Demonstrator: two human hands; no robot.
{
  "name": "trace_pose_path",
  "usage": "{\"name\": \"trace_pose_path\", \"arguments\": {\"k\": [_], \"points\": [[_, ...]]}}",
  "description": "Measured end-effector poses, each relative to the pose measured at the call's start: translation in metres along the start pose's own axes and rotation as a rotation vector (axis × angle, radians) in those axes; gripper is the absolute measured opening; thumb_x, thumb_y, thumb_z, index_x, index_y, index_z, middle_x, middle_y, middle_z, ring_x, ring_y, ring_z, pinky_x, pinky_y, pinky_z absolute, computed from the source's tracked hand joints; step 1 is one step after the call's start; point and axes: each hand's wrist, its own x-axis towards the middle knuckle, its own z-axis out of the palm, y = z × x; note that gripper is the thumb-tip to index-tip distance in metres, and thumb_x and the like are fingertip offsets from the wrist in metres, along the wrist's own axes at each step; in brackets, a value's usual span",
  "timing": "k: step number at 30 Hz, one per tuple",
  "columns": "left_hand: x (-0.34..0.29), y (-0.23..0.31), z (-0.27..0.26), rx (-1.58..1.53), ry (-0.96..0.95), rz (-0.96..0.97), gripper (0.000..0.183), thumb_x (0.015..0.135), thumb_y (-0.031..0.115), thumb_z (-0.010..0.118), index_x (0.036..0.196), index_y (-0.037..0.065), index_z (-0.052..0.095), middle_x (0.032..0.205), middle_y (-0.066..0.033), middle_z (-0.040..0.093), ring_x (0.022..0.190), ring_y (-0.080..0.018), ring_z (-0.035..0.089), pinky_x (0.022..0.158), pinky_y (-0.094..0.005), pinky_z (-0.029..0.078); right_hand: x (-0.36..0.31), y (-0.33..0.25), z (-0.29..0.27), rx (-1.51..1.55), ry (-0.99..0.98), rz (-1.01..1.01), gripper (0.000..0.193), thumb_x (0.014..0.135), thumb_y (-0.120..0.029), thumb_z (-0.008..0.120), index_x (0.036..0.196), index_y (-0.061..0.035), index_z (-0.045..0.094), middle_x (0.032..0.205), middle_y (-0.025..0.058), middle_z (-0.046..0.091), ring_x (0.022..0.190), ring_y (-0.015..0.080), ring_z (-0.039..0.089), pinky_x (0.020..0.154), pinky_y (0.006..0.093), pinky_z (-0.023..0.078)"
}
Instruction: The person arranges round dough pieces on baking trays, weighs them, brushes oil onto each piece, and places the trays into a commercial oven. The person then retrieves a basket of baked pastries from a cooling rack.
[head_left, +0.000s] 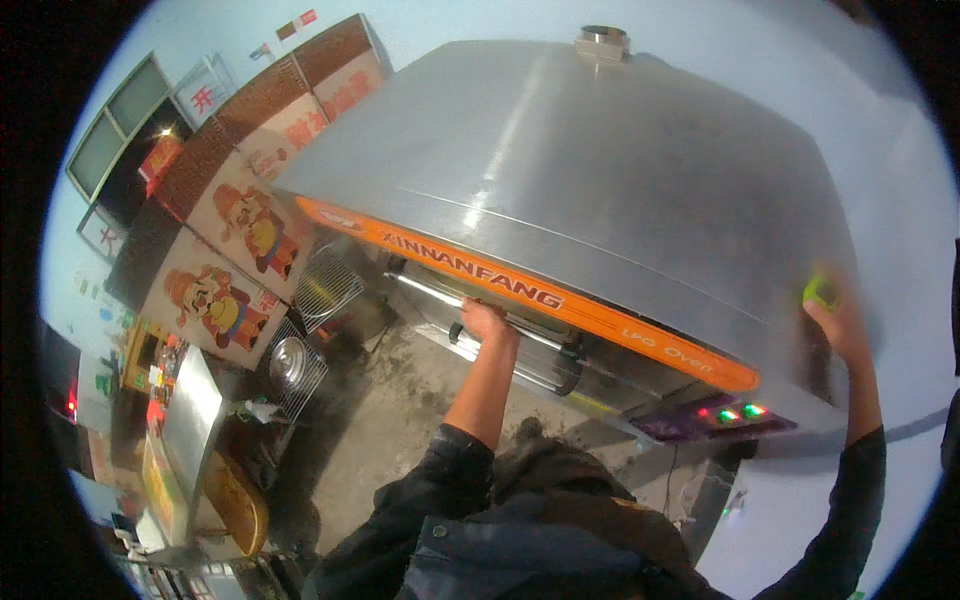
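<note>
A large stainless steel oven stands in front of me, with an orange strip along its front edge. My left hand is closed around the long metal door handle below that strip. At the oven's far right side, my right hand holds a bright yellow-green thing against or close to the metal. Blur hides what kind of thing it is, perhaps soft. A second metal bar runs below the first one. I cannot tell whether the door stands ajar.
A control panel with lit red and green lights sits at the oven's lower right. A short flue rises from its top. To the left are wire racks, a round metal lid, a table and decorated panels.
</note>
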Motion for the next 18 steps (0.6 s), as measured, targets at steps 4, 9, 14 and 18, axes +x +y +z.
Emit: {"name": "trace_pose_path", "arguments": {"k": [4, 9, 14, 18], "points": [[0.007, 0.006, -0.011, -0.004, -0.013, -0.061, 0.025, 0.103, 0.032, 0.045, 0.1, 0.009, 0.055, 0.093, -0.004, 0.056, 0.082, -0.019, 0.051, 0.073, -0.0391, 0.043, 0.008, -0.012, -0.011, 0.025, -0.02, -0.145, 0.05, 0.084, -0.016, 0.075, 0.132, -0.0082, 0.061, 0.114, 0.0103, 0.066, 0.104, 0.023, 0.063, 0.095, 0.0367, 0.05], [-0.02, 0.038, 0.004, 0.147, 0.023, -0.126, 0.061, 0.107, 0.053, 0.025, 0.128, 0.004, 0.055, 0.102, -0.0122, 0.059, 0.097, -0.0279, 0.055, 0.101, -0.0611, 0.04, 0.02, -0.01, -0.014, 0.093, -0.129, -0.079, 0.047, 0.085, -0.02, 0.078, 0.129, -0.0092, 0.063, 0.11, 0.0082, 0.069, 0.101, 0.0204, 0.065, 0.091, 0.0363, 0.051], [-0.032, 0.032, 0.014, 0.05, 0.039, -0.161, 0.049, 0.108, 0.051, 0.033, 0.103, 0.007, 0.056, 0.092, -0.0045, 0.058, 0.078, -0.0198, 0.048, 0.082, -0.0449, 0.045, 0.013, -0.008, -0.021, 0.099, -0.14, 0.047, 0.045, 0.085, -0.022, 0.079, 0.126, -0.0097, 0.066, 0.11, 0.0075, 0.069, 0.102, 0.0187, 0.064, 0.094, 0.0355, 0.051], [-0.024, 0.02, 0.01, 0.049, 0.006, -0.146, 0.049, 0.108, 0.05, 0.032, 0.103, 0.009, 0.058, 0.097, -0.0041, 0.06, 0.08, -0.0194, 0.05, 0.079, -0.0435, 0.046, 0.01, -0.006, -0.026, 0.173, -0.165, 0.125, 0.044, 0.083, -0.019, 0.081, 0.124, -0.0106, 0.067, 0.111, 0.0053, 0.068, 0.101, 0.017, 0.063, 0.093, 0.0337, 0.051]]}}
